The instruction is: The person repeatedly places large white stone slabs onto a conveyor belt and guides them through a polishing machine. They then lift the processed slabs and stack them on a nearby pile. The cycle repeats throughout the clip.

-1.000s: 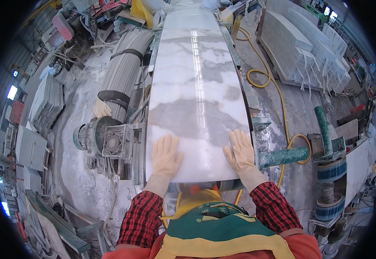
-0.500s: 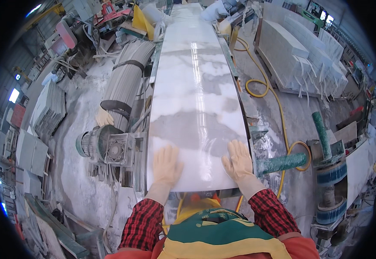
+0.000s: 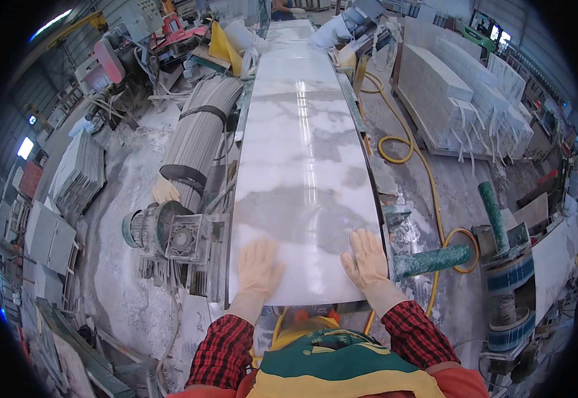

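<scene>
While your cream-gloved left hand [image 3: 258, 268] and right hand [image 3: 366, 262] lie spread on its near end, the long, glossy white-and-grey stone slab [image 3: 302, 222] seems placed lengthwise ahead of you, not yet released.

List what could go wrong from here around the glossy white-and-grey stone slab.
The cream-gloved left hand and cream-gloved right hand might slip on the glossy white-and-grey stone slab. Both hands, near its long edges, could slide off. The looped yellow hose on the pale-streaked grey floor might trip someone.
</scene>
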`<state>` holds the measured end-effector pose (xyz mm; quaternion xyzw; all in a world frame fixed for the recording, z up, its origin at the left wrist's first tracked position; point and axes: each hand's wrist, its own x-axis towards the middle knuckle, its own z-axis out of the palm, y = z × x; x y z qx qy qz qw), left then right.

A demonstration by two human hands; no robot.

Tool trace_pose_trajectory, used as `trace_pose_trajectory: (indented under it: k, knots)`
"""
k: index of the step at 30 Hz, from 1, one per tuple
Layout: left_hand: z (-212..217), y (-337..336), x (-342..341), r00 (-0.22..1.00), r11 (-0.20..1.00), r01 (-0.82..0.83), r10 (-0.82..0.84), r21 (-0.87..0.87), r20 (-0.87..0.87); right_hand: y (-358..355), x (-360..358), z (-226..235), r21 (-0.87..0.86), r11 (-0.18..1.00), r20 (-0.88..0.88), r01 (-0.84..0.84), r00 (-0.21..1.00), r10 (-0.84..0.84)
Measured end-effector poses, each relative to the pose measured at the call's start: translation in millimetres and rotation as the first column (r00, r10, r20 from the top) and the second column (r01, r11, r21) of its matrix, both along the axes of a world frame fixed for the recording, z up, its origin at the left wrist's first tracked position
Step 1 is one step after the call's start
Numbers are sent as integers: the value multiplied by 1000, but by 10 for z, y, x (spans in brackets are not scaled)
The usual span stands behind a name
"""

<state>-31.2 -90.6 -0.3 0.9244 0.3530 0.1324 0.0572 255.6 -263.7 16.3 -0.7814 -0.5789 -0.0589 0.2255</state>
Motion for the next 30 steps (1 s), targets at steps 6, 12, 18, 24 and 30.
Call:
trace_pose_trajectory:
  k: [6,12,18,24,30]
  knots:
    - [-11,-23,-31,1000,1000,-1,1,-5,-15,-22,-26,9,-49,999,-19,4,1000,-5]
    - [43,-69,-32,1000,1000,4,-4,-21,-13,-78,-32,-90,14,1000,39,11,999,-11]
    - [10,-106,-50,1000,1000,-3,3,2,-17,-112,-37,-23,10,1000,7,-9,1000,9]
    - [35,-175,-76,997,999,-30,29,-16,-67,-179,-70,-80,-21,1000,-18,-6,1000,6]
    - [-45,-198,-134,994,999,-39,40,11,-100,-484,-187,-139,-90,992,-145,-93,986,79]
